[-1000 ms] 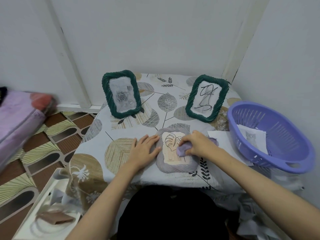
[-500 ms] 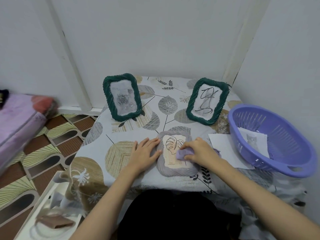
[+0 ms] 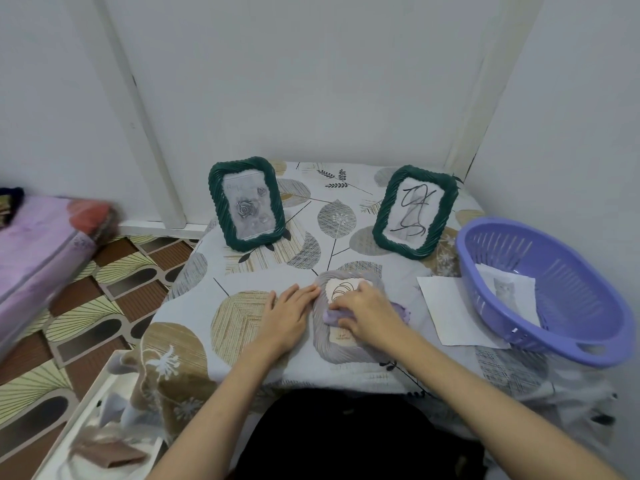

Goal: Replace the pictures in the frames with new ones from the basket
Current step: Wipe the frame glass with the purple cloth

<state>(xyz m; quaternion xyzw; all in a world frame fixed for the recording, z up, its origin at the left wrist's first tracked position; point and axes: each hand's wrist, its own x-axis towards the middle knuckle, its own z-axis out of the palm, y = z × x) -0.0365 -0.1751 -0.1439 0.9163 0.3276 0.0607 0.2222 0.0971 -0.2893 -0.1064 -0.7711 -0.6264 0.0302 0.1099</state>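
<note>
Head view: a person is sitting at a table (image 3: pixel 346 216) covered in a leaf-print cloth. A grey frame (image 3: pixel 323 344) is lying flat on it, near the front edge, with a beige line-drawing picture (image 3: pixel 337 289) showing inside. The left hand (image 3: pixel 287 315) is resting flat and released on the cloth, its fingertips (image 3: pixel 310 289) touching the frame's left rim. The right hand (image 3: pixel 367 313) is lying over the frame, pressing a lilac cloth (image 3: pixel 330 315) against the picture, fingers curled on the cloth; more of that cloth is showing past the wrist on the right.

Two green frames are standing upright at the back: the left frame (image 3: pixel 247 204) is holding a grey rose picture, the right frame (image 3: pixel 415 211) a black scribble drawing, tilted slightly.

A purple basket (image 3: pixel 540 292) is sitting at the right edge of the table, with a cat picture (image 3: pixel 507 291) lying inside. A white sheet (image 3: pixel 450 310) is lying on the table, partly tucked under the basket's near rim.

On the floor at lower left, a white tray (image 3: pixel 62 441) is holding a brown object too blurred to identify.
</note>
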